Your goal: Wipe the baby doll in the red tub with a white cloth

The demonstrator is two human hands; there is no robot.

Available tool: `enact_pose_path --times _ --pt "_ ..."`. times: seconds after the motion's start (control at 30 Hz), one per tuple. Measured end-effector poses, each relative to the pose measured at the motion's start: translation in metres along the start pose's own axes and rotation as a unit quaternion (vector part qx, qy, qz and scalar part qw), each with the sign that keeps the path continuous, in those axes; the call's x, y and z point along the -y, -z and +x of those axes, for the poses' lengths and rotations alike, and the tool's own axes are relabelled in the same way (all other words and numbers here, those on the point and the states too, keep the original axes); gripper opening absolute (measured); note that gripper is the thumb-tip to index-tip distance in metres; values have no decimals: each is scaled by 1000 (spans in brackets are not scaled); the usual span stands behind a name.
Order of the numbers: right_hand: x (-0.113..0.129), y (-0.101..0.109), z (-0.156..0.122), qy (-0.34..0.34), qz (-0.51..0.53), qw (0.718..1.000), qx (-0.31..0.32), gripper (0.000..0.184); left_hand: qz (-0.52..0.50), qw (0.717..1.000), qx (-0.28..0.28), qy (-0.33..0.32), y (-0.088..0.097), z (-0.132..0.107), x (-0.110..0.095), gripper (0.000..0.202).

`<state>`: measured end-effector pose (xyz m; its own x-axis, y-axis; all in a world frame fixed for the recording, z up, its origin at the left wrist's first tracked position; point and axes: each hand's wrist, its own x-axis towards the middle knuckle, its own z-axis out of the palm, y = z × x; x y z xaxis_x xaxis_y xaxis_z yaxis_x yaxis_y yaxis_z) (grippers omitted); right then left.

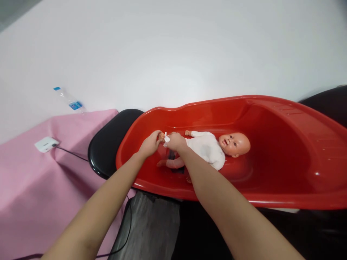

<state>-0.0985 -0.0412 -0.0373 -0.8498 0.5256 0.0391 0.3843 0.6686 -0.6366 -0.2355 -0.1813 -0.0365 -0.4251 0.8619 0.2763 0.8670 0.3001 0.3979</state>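
A baby doll (206, 146) in a wet-looking white long-sleeved outfit lies on its back in a red baby bathtub (271, 144), its head to the right. Over the tub's left end, my left hand (150, 143) pinches one of the doll's feet (162, 136) between thumb and fingers. Close beside it, my right hand (176, 141) is closed on a small piece of white cloth (166, 139) at that leg; whether this is a wipe or the outfit's cuff I cannot tell. The doll's other leg (175, 163) lies bent on the tub floor, its foot bare.
Black rounded seats (114, 141) stand under or beside both ends of the tub. A pink cloth (81, 195) covers the left side, with a white box (46, 144) and its black cable on it. A plastic bottle (72, 102) lies on the white surface (162, 54) behind.
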Motion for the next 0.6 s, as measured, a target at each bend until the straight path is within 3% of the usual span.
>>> enact_pose_path --times 0.17,0.4,0.6 --pt "6 1 -3 -34 -39 998 -22 43 19 1000 14 1 -4 1 8 41" --pt "1 4 -7 -59 -4 996 -61 45 51 998 33 -13 -10 1 17 48" --pt "7 4 -9 -37 39 991 -122 43 53 996 69 7 -6 -1 12 24"
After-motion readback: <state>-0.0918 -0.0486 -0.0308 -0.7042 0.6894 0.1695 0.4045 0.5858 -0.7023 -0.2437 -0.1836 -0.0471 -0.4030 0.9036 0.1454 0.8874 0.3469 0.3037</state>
